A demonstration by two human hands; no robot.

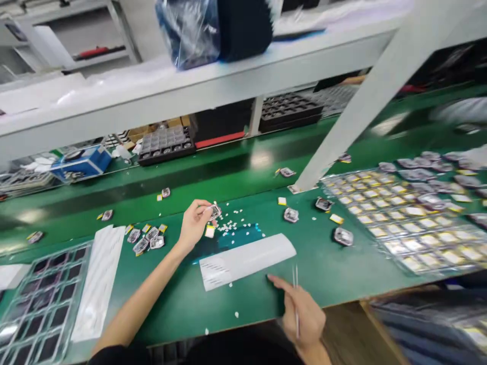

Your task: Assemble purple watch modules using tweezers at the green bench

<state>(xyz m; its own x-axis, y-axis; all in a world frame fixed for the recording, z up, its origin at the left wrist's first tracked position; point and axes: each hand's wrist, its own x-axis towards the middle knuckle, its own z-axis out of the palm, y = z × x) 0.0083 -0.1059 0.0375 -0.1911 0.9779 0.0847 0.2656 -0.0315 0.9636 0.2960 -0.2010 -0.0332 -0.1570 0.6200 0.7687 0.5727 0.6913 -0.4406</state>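
L hand (195,223) pinching small part (215,211), R hand (302,317) w/ tweezers (296,299), well apart

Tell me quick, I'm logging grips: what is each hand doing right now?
Left hand: fingers closed on a small silver part.
Right hand: fingers closed around thin tweezers.

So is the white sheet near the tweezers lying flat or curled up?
Flat: the white sheet lies spread on the green bench, just beyond the tweezers in the right hand.
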